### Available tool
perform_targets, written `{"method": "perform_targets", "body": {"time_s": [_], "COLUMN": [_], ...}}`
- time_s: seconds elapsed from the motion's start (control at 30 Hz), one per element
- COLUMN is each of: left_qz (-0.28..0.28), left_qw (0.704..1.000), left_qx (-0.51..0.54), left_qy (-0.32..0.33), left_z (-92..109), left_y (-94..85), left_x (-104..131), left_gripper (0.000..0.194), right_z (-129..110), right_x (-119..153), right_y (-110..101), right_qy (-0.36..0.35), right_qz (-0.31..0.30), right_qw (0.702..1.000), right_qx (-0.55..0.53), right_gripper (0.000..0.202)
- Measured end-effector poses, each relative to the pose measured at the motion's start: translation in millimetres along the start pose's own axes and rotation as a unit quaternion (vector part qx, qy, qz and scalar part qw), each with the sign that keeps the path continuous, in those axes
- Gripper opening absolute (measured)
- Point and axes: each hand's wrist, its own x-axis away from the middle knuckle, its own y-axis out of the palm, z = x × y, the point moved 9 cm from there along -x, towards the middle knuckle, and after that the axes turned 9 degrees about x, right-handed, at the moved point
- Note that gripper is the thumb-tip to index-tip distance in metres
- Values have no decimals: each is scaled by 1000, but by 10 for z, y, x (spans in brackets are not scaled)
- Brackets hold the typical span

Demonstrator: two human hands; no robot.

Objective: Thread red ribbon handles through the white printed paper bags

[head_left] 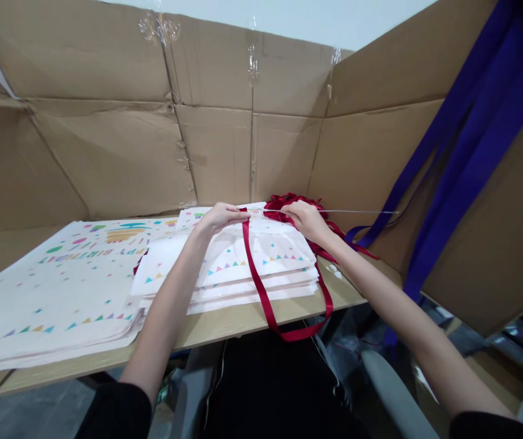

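Note:
My left hand (224, 217) is closed in a pinch at the end of a dark red ribbon (261, 289). That ribbon hangs over the front of a stack of white printed sheets (284, 263) and loops below the table edge. Closed around a long thin rod (357, 211), my right hand (304, 218) is just right of my left. The rod's near tip points towards the pinched ribbon at the top edge of the stack; whether they touch is too small to tell. A bunched pile of red ribbon (284, 200) lies behind my right hand.
A flat stack of white birthday-print sheets (73, 286) covers the table's left side. Cardboard walls (215, 146) enclose the back and sides. Purple ribbons (453, 201) hang down on the right. The wooden table edge (224, 326) runs along the front, above a chair armrest (389, 390).

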Motion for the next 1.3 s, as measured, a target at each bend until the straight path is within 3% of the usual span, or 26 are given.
{"method": "perform_targets", "body": {"time_s": [0.2, 0.37, 0.57, 0.77, 1.0, 1.2, 1.3], "left_qz": [1, 17, 35, 8, 43, 54, 48], "left_qw": [1000, 1000, 999, 995, 986, 966, 969], "left_qx": [-6, -20, 3, -72, -126, -210, -194], "left_qy": [-14, -14, 23, 76, 102, 137, 148], "left_z": [-9, 34, 136, 145, 223, 278, 302], "left_y": [-6, 6, 14, 84, 157, 165, 139], "left_x": [14, 38, 84, 41, 73, 82, 72], "left_gripper": [13, 10, 54, 26, 39, 26, 25], "right_z": [46, 41, 69, 122, 146, 167, 150], "right_x": [32, 44, 56, 75, 108, 119, 101], "right_y": [-2, 32, 118, 171, 177, 97, 52], "right_qy": [-13, -26, -18, -5, 3, 29, 39], "right_qz": [46, 46, -1, -26, -28, -8, -1], "right_qw": [999, 999, 1000, 999, 1000, 999, 998], "right_qx": [-3, 4, 20, 21, 5, 30, 48], "right_gripper": [30, 31, 30, 28, 28, 26, 26]}}
